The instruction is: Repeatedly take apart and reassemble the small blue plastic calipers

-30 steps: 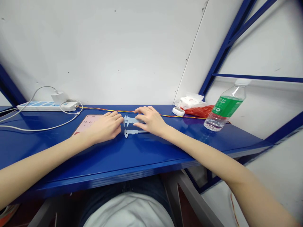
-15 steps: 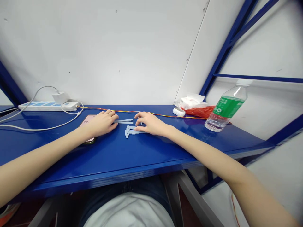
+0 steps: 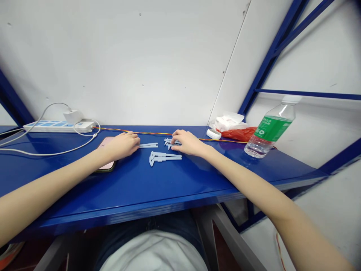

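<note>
Three pale blue plastic calipers lie on the blue table. The front caliper [image 3: 165, 157] is in full view, its jaws to the left, with neither hand on it. My left hand [image 3: 125, 145] rests at the left, fingers curled down over one end of another caliper [image 3: 149, 145]; only its straight end sticks out to the right. My right hand [image 3: 188, 143] is over a third caliper [image 3: 168, 142], its thumb and bent fingers apart around it. The jaws of that caliper show left of my fingers, and the rest is hidden under the hand.
A phone [image 3: 107, 165] lies partly under my left wrist. Behind it are a white power strip [image 3: 53, 127] and a cable. A twisted wire [image 3: 152, 133] runs along the back. At right stand a water bottle [image 3: 269, 130], a red bag [image 3: 239, 133] and tissues [image 3: 228, 122].
My right hand has moved right and back, off the front caliper, which now shows whole, to the third caliper. My left hand has drawn its fingers in closer over its caliper.
</note>
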Demonstrator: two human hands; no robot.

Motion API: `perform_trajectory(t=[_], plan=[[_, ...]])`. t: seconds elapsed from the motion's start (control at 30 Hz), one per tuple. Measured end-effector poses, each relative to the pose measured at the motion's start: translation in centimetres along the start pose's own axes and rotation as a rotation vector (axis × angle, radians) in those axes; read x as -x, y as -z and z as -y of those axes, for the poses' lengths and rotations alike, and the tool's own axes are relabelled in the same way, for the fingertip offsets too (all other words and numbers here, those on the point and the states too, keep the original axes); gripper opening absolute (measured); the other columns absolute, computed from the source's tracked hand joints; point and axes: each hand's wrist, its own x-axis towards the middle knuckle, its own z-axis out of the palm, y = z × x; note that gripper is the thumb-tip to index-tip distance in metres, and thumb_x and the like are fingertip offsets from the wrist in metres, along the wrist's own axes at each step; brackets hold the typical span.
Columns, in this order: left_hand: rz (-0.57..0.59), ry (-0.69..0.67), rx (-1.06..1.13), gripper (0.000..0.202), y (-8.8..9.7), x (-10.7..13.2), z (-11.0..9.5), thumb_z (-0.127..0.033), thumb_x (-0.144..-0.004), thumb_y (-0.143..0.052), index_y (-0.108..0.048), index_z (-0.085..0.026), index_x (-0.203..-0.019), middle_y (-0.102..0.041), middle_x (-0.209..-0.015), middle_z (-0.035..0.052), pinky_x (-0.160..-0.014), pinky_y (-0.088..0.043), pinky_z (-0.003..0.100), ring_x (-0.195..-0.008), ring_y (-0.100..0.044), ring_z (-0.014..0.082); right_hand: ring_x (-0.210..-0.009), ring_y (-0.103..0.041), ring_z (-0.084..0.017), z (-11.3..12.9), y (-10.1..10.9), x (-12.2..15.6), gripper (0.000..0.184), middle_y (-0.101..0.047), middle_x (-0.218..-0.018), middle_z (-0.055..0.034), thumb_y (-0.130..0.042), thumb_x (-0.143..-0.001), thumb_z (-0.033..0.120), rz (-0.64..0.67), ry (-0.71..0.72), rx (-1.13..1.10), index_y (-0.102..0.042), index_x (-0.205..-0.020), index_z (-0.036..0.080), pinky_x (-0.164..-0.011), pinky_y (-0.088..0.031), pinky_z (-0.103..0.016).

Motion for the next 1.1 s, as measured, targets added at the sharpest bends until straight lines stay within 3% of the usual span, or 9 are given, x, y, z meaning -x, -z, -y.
perform_trajectory(t=[0.23,0.67,1.1], plan=[[-0.016,-0.036,-0.062,0.029,-0.1,0.0,0.3,-0.023,-0.088,-0.037,-0.064,-0.018,-0.08,-0.065,-0.085,0.0094,-0.08,-0.047,0.035,-0.087,-0.059,0.0225,-0.098,-0.058,-0.025,-1.0,-0.3,-0.2,0.01,-0.061,-0.109,-0.0101,-0.062,-0.081,0.027,0.061,-0.061,-0.012,-0.067,-0.086,0.019,-0.082,-0.045,-0.038],[-0.021,-0.044,-0.093,0.024,-0.1,-0.1,0.5,-0.022,-0.087,-0.038,-0.061,-0.016,-0.084,-0.065,-0.09,0.0104,-0.08,-0.046,0.036,-0.089,-0.06,0.0236,-0.099,-0.058,-0.025,-0.2,0.1,0.0,0.011,-0.062,-0.111,-0.0107,-0.061,-0.081,0.029,0.075,0.04,-0.045,-0.065,-0.078,0.018,-0.084,-0.045,-0.041],[-0.15,-0.107,-0.099,0.023,2.0,0.4,-0.8,-0.024,-0.089,-0.039,-0.06,-0.017,-0.084,-0.065,-0.084,0.0082,-0.076,-0.045,0.035,-0.082,-0.059,0.0224,-0.101,-0.057,-0.022,0.5,-0.1,-0.2,0.008,-0.063,-0.113,-0.0075,-0.061,-0.079,0.026,-0.187,0.154,-0.029,-0.06,-0.083,0.019,-0.088,-0.041,-0.038]])
